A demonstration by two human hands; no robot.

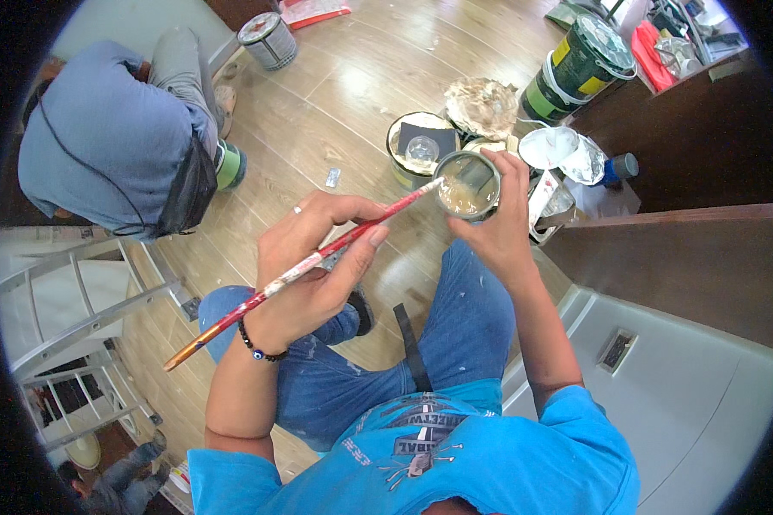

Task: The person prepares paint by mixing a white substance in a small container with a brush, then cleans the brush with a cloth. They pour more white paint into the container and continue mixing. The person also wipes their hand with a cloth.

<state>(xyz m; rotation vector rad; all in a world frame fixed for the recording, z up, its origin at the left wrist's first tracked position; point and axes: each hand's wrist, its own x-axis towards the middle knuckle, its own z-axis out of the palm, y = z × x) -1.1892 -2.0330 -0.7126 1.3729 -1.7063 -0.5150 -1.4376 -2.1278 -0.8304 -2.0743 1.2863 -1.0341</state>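
Note:
My left hand grips a long thin paintbrush, its fingers closed around the handle. The handle is red, smeared with white paint, and turns gold at its lower-left end. At the other end, the brush tip meets the left rim of a small round jar. Fingers and thumb of my right hand wrap the jar from the right and tilt its mouth up towards me. Cloudy yellowish liquid shows inside. Just behind the jar stands an open paint bucket with a dark sheet and a clear cup on top.
Crumpled brown paper, a white bowl and foil lie beyond. Stacked green buckets stand far right, above a brown wooden panel. A seated person and a metal ladder are at left; a tin stands behind.

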